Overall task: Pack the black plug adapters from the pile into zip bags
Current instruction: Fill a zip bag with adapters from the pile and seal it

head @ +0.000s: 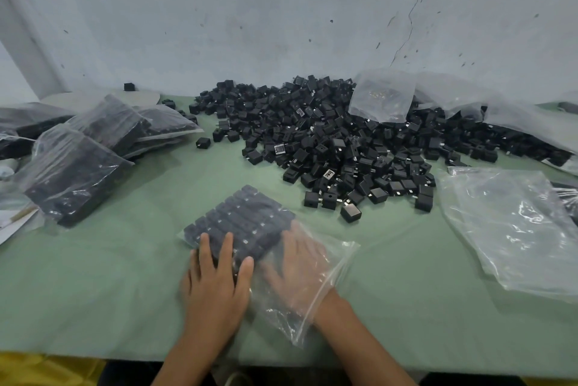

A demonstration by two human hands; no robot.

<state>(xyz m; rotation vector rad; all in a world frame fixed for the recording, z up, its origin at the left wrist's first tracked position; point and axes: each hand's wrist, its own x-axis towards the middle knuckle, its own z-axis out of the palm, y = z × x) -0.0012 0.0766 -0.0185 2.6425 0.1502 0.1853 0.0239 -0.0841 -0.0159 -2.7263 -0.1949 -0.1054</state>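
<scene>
Rows of black plug adapters (244,217) are pressed flat in a zip bag (331,263) under the left hand's (215,285) straight fingers. The right hand (297,267), fingers extended and gripping nothing, is slid inside. Beyond the fingertips a large pile (344,135) is yet to be packed, and filled bags (75,173) are stacked to their left.

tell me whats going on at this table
A person is packing small black plastic plug adapters into a clear plastic zip bag on the green table. The left hand presses flat on top of the bag, over the neat rows inside; the right hand is inside the bag, next to them. A big loose pile waits behind, filled bags lie left, empty bags right.
</scene>
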